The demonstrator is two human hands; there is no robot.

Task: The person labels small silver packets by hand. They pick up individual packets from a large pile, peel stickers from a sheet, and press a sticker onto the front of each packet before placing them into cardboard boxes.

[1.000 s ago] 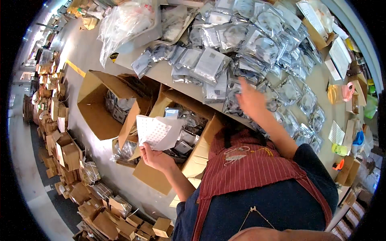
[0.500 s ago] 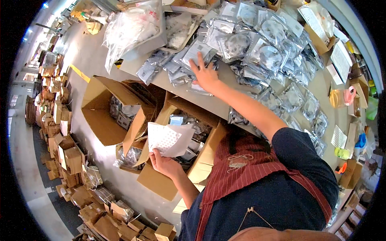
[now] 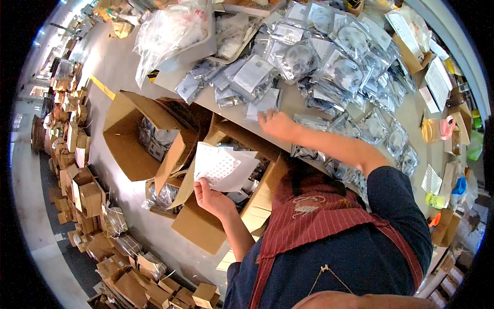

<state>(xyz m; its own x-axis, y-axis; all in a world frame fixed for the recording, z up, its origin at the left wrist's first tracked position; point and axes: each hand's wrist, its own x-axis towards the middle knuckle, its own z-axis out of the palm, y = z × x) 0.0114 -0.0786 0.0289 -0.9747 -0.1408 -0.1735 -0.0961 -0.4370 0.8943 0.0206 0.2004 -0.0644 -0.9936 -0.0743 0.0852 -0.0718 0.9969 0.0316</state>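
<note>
Left hand [image 3: 212,201] pinches paper [image 3: 226,167], right hand [image 3: 279,125] curled by bag [image 3: 267,99] at its 11 o'clock, can't tell if gripping lol

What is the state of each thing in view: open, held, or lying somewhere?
Flat silvery plastic packets: mostly heaped
White dotted paper sheet: held, bent
Left hand: gripping the sheet
Right hand: curled beside packets, contact unclear
Brown cardboard box left of sheet: open, packets inside
Clear plastic bag: crumpled

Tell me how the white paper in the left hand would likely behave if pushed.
The white paper would probably flex, since it looks thin and slightly bent. It seems light for its spread: the left hand holds it by its near edge.
</note>
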